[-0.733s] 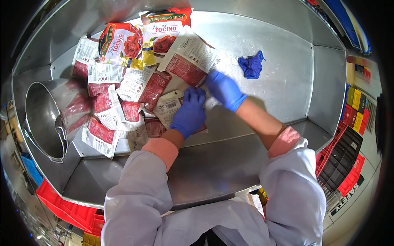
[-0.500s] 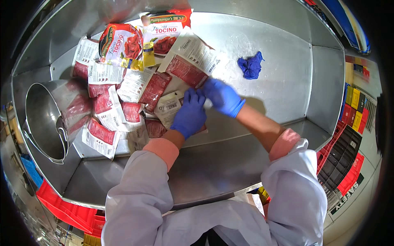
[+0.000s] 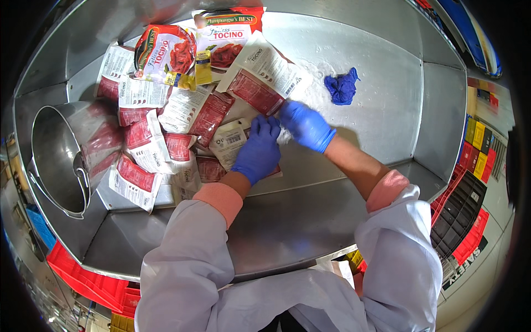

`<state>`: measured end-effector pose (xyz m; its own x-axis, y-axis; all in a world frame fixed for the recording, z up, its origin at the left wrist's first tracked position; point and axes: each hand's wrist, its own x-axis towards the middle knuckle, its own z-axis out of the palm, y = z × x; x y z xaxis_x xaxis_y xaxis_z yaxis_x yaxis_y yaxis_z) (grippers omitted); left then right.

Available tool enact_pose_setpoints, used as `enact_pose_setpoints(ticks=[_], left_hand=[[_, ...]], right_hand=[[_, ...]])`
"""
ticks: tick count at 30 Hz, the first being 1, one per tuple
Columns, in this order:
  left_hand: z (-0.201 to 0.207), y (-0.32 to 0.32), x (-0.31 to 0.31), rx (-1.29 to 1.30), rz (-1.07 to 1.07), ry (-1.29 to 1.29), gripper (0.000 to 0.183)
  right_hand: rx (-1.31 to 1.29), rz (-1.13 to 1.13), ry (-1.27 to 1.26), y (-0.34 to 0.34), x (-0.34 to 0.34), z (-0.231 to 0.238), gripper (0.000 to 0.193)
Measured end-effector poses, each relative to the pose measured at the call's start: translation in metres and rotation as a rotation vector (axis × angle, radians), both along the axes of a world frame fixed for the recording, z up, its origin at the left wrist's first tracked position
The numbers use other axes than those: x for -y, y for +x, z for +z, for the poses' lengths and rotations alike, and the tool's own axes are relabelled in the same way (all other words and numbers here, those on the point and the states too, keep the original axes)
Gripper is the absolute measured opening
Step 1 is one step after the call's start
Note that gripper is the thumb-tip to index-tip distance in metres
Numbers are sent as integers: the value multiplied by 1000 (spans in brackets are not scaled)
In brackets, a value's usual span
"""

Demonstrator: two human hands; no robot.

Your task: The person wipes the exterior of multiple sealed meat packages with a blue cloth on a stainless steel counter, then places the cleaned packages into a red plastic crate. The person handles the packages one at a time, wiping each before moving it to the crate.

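Holds both arms out in front, baring more forearm behind the right hand than behind the left hand. Lays the left back upward, with fingers pointing forward. Curls the right just to the right and slightly ahead of the left, also back upward.

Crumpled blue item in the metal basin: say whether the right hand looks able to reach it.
Likely yes: only the basin floor shows between the right hand and the crumpled blue item.
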<state>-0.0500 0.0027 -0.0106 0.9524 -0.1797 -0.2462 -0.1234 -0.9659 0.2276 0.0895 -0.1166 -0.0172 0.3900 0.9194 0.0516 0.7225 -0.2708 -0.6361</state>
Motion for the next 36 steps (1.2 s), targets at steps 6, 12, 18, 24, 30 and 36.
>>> enact_pose_setpoints(ticks=[6, 12, 18, 24, 30, 36], left_hand=[[-1, 1, 2, 31, -1, -25, 57], [0, 2, 4, -18, -24, -1, 57], [0, 1, 4, -4, 17, -52, 56], [-1, 2, 3, 14, 24, -91, 56], [-1, 2, 4, 15, 55, -129, 58], [1, 2, 3, 25, 41, -113, 57]], right_hand=[[24, -54, -37, 6, 12, -13, 15], [481, -102, -371, 42, 10, -19, 9], [482, -50, -544, 59, 5, -9, 8], [437, -89, -397, 38, 8, -22, 13], [230, 41, 4, 8, 9, -23, 7], [118, -18, -56, 8, 7, -13, 7]])
